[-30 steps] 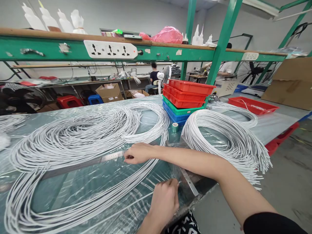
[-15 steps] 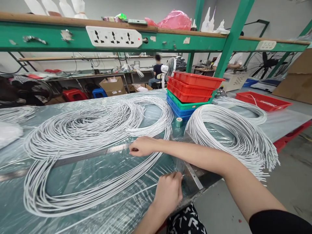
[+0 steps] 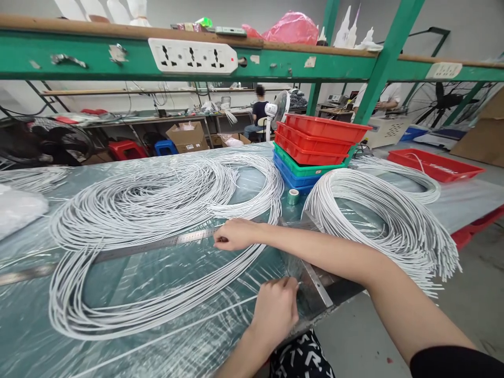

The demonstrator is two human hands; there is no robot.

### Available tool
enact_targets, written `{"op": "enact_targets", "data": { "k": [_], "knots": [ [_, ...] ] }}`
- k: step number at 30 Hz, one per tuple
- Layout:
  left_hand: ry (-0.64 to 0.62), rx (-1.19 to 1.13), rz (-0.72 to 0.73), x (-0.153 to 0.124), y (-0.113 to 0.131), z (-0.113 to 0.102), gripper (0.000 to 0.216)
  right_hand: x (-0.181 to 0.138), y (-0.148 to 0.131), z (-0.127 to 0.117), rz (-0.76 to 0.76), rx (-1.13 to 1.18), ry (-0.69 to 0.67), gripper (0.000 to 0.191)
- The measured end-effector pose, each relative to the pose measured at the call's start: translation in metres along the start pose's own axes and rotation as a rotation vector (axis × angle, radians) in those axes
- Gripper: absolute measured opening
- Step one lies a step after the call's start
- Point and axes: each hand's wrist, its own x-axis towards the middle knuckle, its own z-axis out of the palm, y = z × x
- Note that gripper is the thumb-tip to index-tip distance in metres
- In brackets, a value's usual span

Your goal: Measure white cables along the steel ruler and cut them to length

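My left hand point(image 3: 276, 305) is closed near the front edge of the table, shut on a single white cable point(image 3: 189, 323) that runs off to the lower left. My right arm reaches across it, and my right hand point(image 3: 237, 234) is curled into a fist at the steel ruler point(image 3: 197, 235). Whatever those fingers hold is hidden. A small bundle of white cables point(image 3: 157, 304) loops in front of the ruler and passes under my right forearm. Behind lies a large coil of white cables point(image 3: 137, 205). To the right of my arm is another thick coil point(image 3: 362, 210).
Stacked red, green and blue trays point(image 3: 315, 142) stand at the back, with a green tape roll point(image 3: 293, 197) before them. A metal plate with a raised bar point(image 3: 318, 283) sits by the front edge. Overhead runs a green shelf beam point(image 3: 118, 58). Two people are in the background.
The whole scene has shifted slightly to the right in view. Both hands keep nearly the same pose and place on the table.
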Motion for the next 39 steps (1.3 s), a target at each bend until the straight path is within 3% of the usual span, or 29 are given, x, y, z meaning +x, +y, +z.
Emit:
{"op": "enact_targets", "data": {
  "k": [39],
  "knots": [
    [-0.021,-0.002,-0.025,-0.0016,0.0009,0.0021,0.017,-0.0007,-0.0004,0.0006,0.006,-0.005,-0.031,0.027]
  ]
}}
